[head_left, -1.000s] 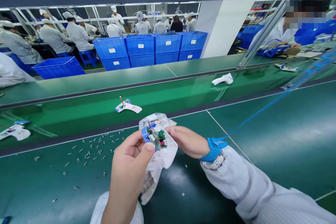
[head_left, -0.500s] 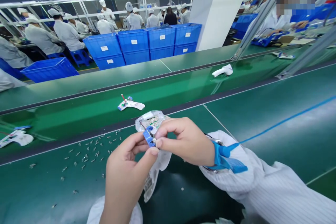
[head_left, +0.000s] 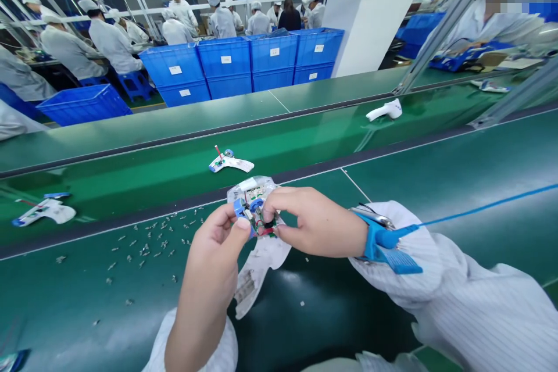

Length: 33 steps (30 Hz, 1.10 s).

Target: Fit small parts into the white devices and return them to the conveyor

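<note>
My left hand (head_left: 222,238) is closed on a small blue plastic part (head_left: 239,207), pinching it between thumb and fingers. Beside it, the bent fingers of my right hand (head_left: 309,218) close in at a green circuit board (head_left: 260,222) with red wires and a dark part; what they grip is partly hidden. Under both hands lies a white gun-shaped housing half (head_left: 265,253), its handle pointing down toward me. Behind the fingers sits a clear plastic bag (head_left: 238,190) holding many tiny pale parts. A blue wrist strap (head_left: 383,241) wraps my right wrist.
Small metal pieces (head_left: 161,238) lie scattered on the green bench at left. Beyond runs a green belt carrying more white housings (head_left: 235,164), (head_left: 50,209) and a white shell (head_left: 386,110). A blue cord (head_left: 488,204) stretches right. Blue bins (head_left: 224,64) and co-workers stand behind.
My right hand has left the blue part and moved slightly right, to the circuit board with red wires, now visible. The housings on the belt have shifted right in view.
</note>
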Tool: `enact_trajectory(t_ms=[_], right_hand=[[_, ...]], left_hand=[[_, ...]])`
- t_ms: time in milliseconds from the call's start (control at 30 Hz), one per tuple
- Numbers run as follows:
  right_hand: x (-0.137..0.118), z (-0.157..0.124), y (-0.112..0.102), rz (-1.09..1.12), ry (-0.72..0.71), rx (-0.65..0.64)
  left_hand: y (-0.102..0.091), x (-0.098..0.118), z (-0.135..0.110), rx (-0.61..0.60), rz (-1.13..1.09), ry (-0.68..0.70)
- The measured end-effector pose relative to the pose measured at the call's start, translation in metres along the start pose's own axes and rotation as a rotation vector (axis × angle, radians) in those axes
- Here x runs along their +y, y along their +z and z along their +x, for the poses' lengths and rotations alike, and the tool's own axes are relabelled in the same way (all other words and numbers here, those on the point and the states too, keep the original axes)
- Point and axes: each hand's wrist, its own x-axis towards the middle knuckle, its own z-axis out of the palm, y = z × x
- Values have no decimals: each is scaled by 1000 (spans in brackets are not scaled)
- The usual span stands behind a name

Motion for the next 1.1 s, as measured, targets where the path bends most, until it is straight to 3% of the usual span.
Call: enact_trajectory(t_ms=[133, 267, 467, 600, 867, 1100], right_hand=[[4, -3, 2, -43, -53, 41], [2, -8, 12, -139, -124, 167], [-2, -11, 36, -398, -95, 329], [2, -11, 35, -122, -97, 253], [3, -14, 13, 491, -84, -107], [-7, -16, 19, 707, 120, -123]], left_hand=[[1, 0, 1, 23, -46, -35], [2, 0, 1, 59, -53, -59], [3, 1, 0, 56, -36, -49], [0, 0, 0, 40, -5, 11], [1, -1, -4, 12, 27, 22], [4, 0, -7, 11, 104, -22]])
